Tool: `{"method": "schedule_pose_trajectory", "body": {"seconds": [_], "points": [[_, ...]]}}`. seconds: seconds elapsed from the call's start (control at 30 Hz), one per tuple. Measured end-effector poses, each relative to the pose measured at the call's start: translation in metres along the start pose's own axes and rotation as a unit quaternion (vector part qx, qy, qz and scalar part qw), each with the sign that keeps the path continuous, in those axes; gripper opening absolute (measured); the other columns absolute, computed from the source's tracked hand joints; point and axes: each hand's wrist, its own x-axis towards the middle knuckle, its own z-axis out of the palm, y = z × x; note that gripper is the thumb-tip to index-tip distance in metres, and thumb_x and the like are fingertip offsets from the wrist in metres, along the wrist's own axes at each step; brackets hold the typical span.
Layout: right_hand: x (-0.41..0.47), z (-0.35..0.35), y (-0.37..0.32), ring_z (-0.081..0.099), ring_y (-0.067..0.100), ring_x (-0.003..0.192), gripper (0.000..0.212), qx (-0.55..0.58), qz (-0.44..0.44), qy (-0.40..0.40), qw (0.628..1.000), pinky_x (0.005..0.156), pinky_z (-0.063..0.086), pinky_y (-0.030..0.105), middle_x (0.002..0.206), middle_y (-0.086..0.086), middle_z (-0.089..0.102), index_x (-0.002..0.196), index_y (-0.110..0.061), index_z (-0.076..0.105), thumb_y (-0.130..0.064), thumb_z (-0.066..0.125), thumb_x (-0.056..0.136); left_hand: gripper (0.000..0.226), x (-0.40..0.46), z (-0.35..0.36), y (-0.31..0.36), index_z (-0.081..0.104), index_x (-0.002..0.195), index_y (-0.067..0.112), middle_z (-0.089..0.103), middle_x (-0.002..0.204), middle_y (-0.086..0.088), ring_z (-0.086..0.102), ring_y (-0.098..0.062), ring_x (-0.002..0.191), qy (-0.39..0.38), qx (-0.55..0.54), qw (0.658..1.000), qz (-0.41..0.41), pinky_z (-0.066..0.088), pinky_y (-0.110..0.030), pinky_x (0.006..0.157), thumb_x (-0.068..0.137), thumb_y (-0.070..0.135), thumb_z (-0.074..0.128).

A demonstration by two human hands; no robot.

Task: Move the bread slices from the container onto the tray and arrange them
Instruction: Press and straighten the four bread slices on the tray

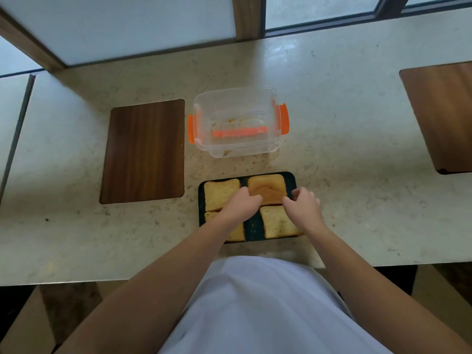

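four bread slices lie in a two-by-two grid on the dark tray [291, 178]. the left hand [241, 204] and right hand [302, 204] grip the far-right slice [267, 186] at its near corners. the clear container [236, 121] with orange latches sits beyond the tray.

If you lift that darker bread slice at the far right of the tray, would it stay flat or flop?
The darker slice would probably sag a little: its top already shows a soft dent. It looks light, so both hands pinching its near edge could easily tear or squash it.
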Motion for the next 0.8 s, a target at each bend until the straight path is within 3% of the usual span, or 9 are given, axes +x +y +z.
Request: {"method": "schedule_pose_trajectory", "body": {"seconds": [0.1,0.17,0.3,0.43,0.5,0.6,0.7,0.8], "points": [[-0.005,-0.013,0.02,0.049,0.03,0.12,0.044,0.015,0.001,-0.016,1.0,0.1,0.046,0.048,0.129,0.013,0.057,0.128,-0.009,0.057,-0.029,0.054,0.089,0.058,-0.013,0.008,-0.013,0.039,0.143,0.012,0.059,0.104,0.004,0.059,-0.014,0.093,-0.027,-0.025,0.999,0.004,0.053,-0.037,0.076,0.091,0.034,0.05],[-0.01,-0.017,0.03,0.056,0.027,0.112,0.041,0.03,0.004,-0.036,0.999,0.099,0.049,0.051,0.128,0.012,0.058,0.126,-0.01,0.058,-0.029,0.055,0.09,0.057,-0.02,0.017,-0.021,0.04,0.142,0.013,0.059,0.091,0.006,0.062,-0.014,0.084,-0.048,-0.04,0.998,0.001,0.056,-0.043,0.082,0.09,0.033,0.052],[-0.018,-0.016,0.039,0.059,0.023,0.109,0.046,0.031,-0.001,-0.055,0.998,0.096,0.052,0.045,0.129,0.011,0.061,0.134,-0.007,0.058,-0.026,0.058,0.092,0.063,-0.025,0.033,-0.03,0.038,0.145,0.013,0.066,0.095,-0.005,0.068,-0.022,0.09,-0.063,-0.062,0.996,-0.018,0.056,-0.046,0.086,0.086,0.031,0.054],[-0.021,-0.013,0.035,0.058,0.022,0.105,0.045,0.027,0.001,-0.047,0.999,0.089,0.051,0.039,0.126,0.011,0.063,0.133,-0.005,0.057,-0.025,0.058,0.092,0.044,-0.027,0.04,-0.024,0.052,0.124,0.016,0.063,0.103,-0.006,0.064,-0.022,0.095,-0.065,-0.064,0.996,-0.02,0.055,-0.047,0.089,0.083,0.034,0.053],[-0.022,-0.011,0.032,0.057,0.021,0.102,0.045,0.025,0.012,-0.046,0.999,0.081,0.048,0.035,0.123,0.01,0.063,0.131,-0.006,0.057,-0.026,0.058,0.091,0.047,-0.027,0.043,-0.021,0.051,0.123,0.017,0.061,0.107,-0.005,0.062,-0.021,0.097,-0.064,-0.07,0.995,-0.024,0.053,-0.046,0.091,0.081,0.037,0.053],[-0.025,-0.011,0.029,0.059,0.019,0.094,0.04,0.015,0.023,-0.044,0.999,0.069,0.044,0.033,0.111,0.007,0.065,0.124,-0.01,0.059,-0.028,0.057,0.089,0.057,-0.025,0.046,-0.019,0.045,0.135,0.013,0.059,0.106,-0.002,0.06,-0.02,0.098,-0.047,-0.089,0.994,-0.032,0.052,-0.045,0.092,0.083,0.037,0.052],[-0.027,-0.01,0.028,0.058,0.016,0.082,0.03,0.005,0.026,-0.043,0.999,0.062,0.045,0.033,0.095,0.003,0.065,0.111,-0.01,0.061,-0.027,0.055,0.087,0.047,-0.024,0.048,-0.022,0.048,0.125,0.015,0.058,0.102,-0.002,0.06,-0.019,0.095,-0.043,-0.104,0.993,-0.035,0.053,-0.046,0.091,0.083,0.037,0.052],[-0.028,-0.009,0.028,0.055,0.012,0.078,0.027,0.009,0.027,-0.043,0.999,0.066,0.047,0.035,0.089,-0.001,0.062,0.109,-0.011,0.061,-0.026,0.056,0.088,0.038,-0.023,0.049,-0.024,0.048,0.116,0.019,0.057,0.1,0.0,0.059,-0.018,0.093,-0.045,-0.107,0.993,-0.033,0.054,-0.046,0.089,0.083,0.036,0.053]]}}
